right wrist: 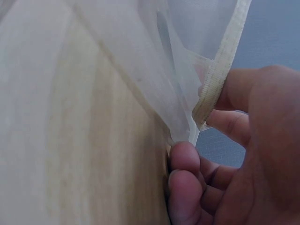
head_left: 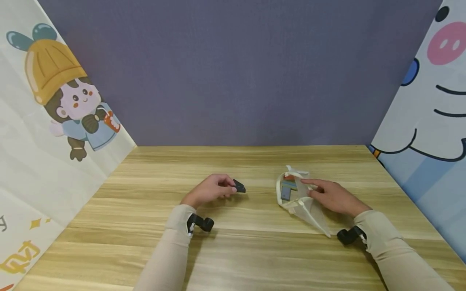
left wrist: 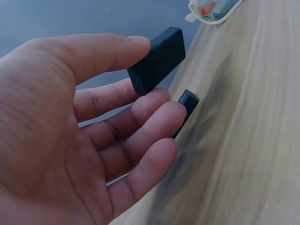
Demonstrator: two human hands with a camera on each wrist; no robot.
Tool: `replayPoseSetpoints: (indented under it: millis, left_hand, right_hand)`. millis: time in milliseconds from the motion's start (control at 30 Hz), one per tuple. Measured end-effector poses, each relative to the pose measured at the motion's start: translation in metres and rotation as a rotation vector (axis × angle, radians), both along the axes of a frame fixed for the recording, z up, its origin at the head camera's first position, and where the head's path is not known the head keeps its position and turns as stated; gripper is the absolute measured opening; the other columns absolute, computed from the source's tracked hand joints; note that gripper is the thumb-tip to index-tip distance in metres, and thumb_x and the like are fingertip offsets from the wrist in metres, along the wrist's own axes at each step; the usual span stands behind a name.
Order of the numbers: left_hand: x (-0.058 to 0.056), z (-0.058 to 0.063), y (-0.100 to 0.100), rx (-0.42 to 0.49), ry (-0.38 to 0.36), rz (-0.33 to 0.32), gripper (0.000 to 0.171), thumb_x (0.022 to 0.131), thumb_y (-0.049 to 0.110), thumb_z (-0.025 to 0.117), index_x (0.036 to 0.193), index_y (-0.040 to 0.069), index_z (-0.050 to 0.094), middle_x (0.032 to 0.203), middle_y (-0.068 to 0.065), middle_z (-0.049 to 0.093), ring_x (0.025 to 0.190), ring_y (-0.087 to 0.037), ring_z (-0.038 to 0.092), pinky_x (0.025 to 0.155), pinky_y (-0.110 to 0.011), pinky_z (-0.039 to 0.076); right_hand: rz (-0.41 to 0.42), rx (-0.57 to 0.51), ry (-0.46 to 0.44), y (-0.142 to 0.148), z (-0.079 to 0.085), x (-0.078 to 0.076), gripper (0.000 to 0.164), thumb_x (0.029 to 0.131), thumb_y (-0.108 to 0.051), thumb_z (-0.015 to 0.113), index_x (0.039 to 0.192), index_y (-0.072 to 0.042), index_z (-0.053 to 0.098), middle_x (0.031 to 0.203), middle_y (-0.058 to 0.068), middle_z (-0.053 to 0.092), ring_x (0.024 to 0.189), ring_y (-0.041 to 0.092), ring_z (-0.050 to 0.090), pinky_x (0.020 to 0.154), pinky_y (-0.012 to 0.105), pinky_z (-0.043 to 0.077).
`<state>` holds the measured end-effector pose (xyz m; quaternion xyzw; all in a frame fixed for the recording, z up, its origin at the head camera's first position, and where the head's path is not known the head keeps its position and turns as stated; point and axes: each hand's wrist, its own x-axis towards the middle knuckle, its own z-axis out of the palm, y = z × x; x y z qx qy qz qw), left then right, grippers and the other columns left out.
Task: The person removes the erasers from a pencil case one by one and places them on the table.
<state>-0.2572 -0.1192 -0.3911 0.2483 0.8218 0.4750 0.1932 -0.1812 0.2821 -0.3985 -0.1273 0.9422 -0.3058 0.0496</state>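
My left hand point(head_left: 214, 188) pinches a small black rectangular block point(left wrist: 161, 58) between thumb and fingertips, just above the table. In the left wrist view a second black block point(left wrist: 188, 103) shows behind the fingertips, close to the tabletop and partly hidden by them. To the right lies a translucent white zip pouch point(head_left: 306, 212), its mouth spread wide. Blue-grey flat pieces point(head_left: 287, 192) and something orange-red point(head_left: 289, 177) show inside it. With thumb and fingers, my right hand point(head_left: 333, 197) grips the pouch's right edge; the right wrist view shows the cream zip strip point(right wrist: 218, 77) between them.
The wood-grain table point(head_left: 255, 258) runs back to a grey-blue panel point(head_left: 240, 81). Printed cartoon sheets stand at the left point(head_left: 43, 161) and right point(head_left: 429, 133). A small black camera sits on each wrist.
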Motion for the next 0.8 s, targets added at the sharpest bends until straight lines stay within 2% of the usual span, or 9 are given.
replayPoseSetpoints:
  millis: [267,533,800]
  left_hand:
    - [-0.001,0.0,-0.006,-0.043,-0.023,0.012,0.025,0.096,0.026,0.07,0.114,0.01,0.066,0.095,-0.01,0.069,0.083,-0.024,0.065,0.07,-0.036,0.053]
    - [-0.003,-0.002,-0.01,-0.051,-0.028,0.036,0.025,0.094,0.023,0.072,0.114,0.01,0.067,0.095,-0.009,0.067,0.085,-0.024,0.065,0.074,-0.037,0.053]
    - [-0.005,-0.005,-0.012,-0.058,-0.016,0.033,0.023,0.093,0.019,0.073,0.113,0.01,0.067,0.097,-0.009,0.065,0.083,-0.022,0.062,0.073,-0.035,0.051]
  right_hand:
    - [0.009,0.001,0.024,0.001,-0.001,0.0,0.048,0.105,-0.031,0.054,0.149,-0.014,0.049,0.12,0.014,0.063,0.094,0.021,0.058,0.074,0.039,0.044]
    - [0.012,0.004,0.015,0.001,-0.001,-0.001,0.048,0.105,-0.032,0.053,0.15,-0.013,0.048,0.109,0.009,0.064,0.088,0.019,0.055,0.072,0.039,0.042]
    - [0.013,-0.002,0.01,0.0,0.0,-0.001,0.048,0.105,-0.031,0.054,0.149,-0.013,0.049,0.114,0.011,0.064,0.09,0.02,0.056,0.073,0.039,0.043]
